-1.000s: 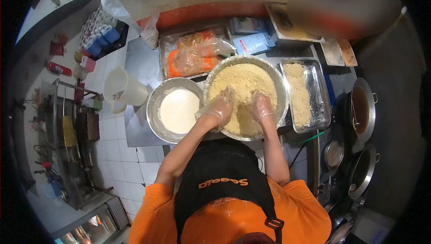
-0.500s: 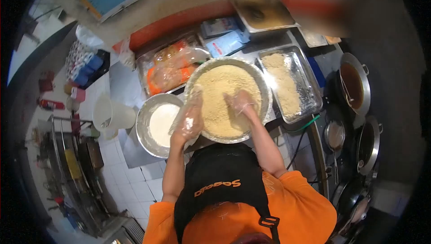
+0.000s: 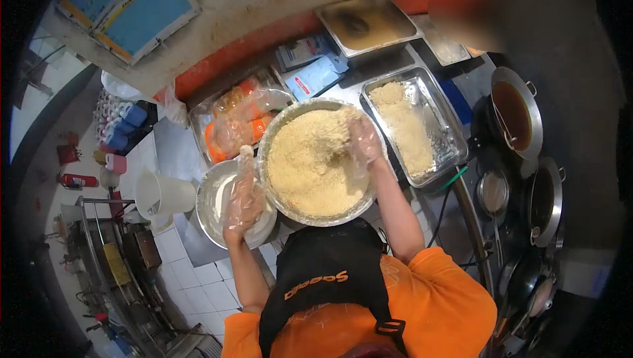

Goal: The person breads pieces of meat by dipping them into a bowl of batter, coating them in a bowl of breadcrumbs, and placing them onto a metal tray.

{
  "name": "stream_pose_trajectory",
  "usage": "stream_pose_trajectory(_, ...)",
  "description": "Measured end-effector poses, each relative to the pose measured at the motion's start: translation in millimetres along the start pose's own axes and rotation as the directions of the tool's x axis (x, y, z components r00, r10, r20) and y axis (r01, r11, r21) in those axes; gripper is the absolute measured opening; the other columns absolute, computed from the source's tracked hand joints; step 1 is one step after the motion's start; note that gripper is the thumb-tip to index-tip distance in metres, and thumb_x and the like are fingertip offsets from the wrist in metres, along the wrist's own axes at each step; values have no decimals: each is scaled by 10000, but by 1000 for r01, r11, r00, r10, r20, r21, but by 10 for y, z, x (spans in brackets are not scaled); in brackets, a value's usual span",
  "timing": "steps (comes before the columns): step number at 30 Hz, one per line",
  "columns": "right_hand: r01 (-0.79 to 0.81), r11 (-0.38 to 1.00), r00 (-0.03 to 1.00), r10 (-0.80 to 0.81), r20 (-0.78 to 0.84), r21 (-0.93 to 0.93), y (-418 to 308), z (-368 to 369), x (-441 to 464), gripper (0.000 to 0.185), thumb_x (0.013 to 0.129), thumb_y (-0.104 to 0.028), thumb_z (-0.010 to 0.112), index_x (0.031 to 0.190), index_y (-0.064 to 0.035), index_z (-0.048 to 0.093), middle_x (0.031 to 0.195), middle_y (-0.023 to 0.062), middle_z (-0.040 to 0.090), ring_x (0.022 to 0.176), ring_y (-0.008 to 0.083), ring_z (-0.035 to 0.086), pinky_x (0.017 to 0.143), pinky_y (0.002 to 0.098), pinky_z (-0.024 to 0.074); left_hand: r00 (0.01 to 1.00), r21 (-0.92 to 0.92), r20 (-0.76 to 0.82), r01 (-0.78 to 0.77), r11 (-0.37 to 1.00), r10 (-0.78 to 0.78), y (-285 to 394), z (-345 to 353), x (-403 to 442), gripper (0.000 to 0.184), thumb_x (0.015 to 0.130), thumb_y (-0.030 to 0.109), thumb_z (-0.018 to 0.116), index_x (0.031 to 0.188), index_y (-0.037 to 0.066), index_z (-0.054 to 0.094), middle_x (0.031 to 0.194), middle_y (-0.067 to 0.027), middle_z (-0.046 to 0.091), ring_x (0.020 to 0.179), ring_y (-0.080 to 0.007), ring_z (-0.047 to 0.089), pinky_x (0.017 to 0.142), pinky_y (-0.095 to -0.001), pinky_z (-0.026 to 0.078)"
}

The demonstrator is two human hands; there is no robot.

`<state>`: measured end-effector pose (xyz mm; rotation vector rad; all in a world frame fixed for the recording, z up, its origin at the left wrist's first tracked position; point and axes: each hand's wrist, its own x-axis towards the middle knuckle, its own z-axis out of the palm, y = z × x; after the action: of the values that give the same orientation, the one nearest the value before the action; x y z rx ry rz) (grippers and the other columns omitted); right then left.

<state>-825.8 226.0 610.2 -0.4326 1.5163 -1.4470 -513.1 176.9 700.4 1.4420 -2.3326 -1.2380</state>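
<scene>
Tiled floor, scuffed wall with a red band, and a steel table packed with bowls and trays. Pretty busy kitchen corner.

So, the right hand, in a clear plastic glove, is inside the right side of the big bowl, fingers partly curled, with a blurry burst of pale yellow crumbs beside it. Can't tell if there's anything in the grip besides crumbs. The left hand, gloved too, is over the smaller bowl of white mixture, fingers fairly straight and pointing away from the body, pale stuff on the tips. Can't tell if it's pinching anything.

My read: this is the stage of lifting and turning the crumbs, mostly a right-hand job. A next move from here would call for loose fingers and a low scoop inside the rim, with the left hand's coated tips kept out of the dry stuff.

Further out: a metal tray with a crumb-like layer just right of the big bowl, orange packets in plastic behind the small one, a pitcher off left, and a wide pan of brown liquid way right.
</scene>
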Motion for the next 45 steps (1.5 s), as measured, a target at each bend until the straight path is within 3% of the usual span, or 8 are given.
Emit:
stream_pose_trajectory(14,76,794,997,-81,-20,603,479,-1660,2229,399,1051,-311,550,1357,-57,570,1243,89,664,1038,195,681,779,328,587,956,175,-218,-162,971,199,50,-111,-70,720,900,55,571,1572,31,315,1606,-199,355,1497,-341,330,1226,-416,245)
stream_pose_trajectory(18,89,977,951,-141,-275,-192,476,-1887,2281,446,944,-312,663,1273,-16,609,1204,157,682,1070,260,665,926,387,548,950,302,-157,-215,929,270,-9,-226,2,715,919,92,596,1573,32,313,1615,-194,341,1497,-333,332,1219,-421,260)
stream_pose_trajectory(20,160,457,859,-501,-104,-875,1007,-2413,2902,501,888,-378,727,1249,-44,636,1116,196,715,994,331,701,838,431,566,955,328,-131,-211,921,265,-2,-308,88,717,922,105,610,1572,33,316,1618,-190,337,1497,-331,333,1216,-423,266)
stream_pose_trajectory(26,216,172,516,-856,-37,-961,548,-2372,2263,407,898,-289,697,1267,-119,668,1079,157,741,951,312,716,788,415,569,866,359,-242,-339,870,438,-358,-537,791,565,884,103,660,1426,20,523,1431,-213,557,1315,-370,547,1114,-431,428)
stream_pose_trajectory(30,241,970,906,-240,-350,-40,-8,-1808,1174,387,1006,-177,584,1375,-61,578,1318,152,622,1083,303,665,925,387,559,894,387,-230,-279,879,385,-486,-810,1497,475,852,133,668,1316,41,626,1180,-224,695,1086,-383,669,960,-434,517)
stream_pose_trajectory(35,164,957,965,-105,-240,238,115,-1761,515,461,995,-210,655,1396,-22,526,1312,183,574,1082,307,657,925,383,573,960,511,-86,-186,840,265,-842,-751,2265,311,856,153,647,1137,50,733,1076,-242,717,985,-403,688,886,-453,535)
stream_pose_trajectory(37,173,940,961,-96,-260,294,152,-1712,259,484,985,-232,680,1382,-2,527,1284,192,584,1074,300,660,925,385,574,948,923,317,-311,225,12,-887,-648,2407,236,864,176,626,995,43,771,1045,-241,726,979,-380,702,860,-463,546)
stream_pose_trajectory(45,260,914,883,-94,-459,312,252,-1750,-577,431,990,-224,670,1338,6,559,1162,154,660,1003,246,685,881,355,585,949,914,204,-96,395,-242,-1640,-387,2860,272,816,206,682,998,35,789,1112,-230,730,1035,-359,721,867,-468,576)
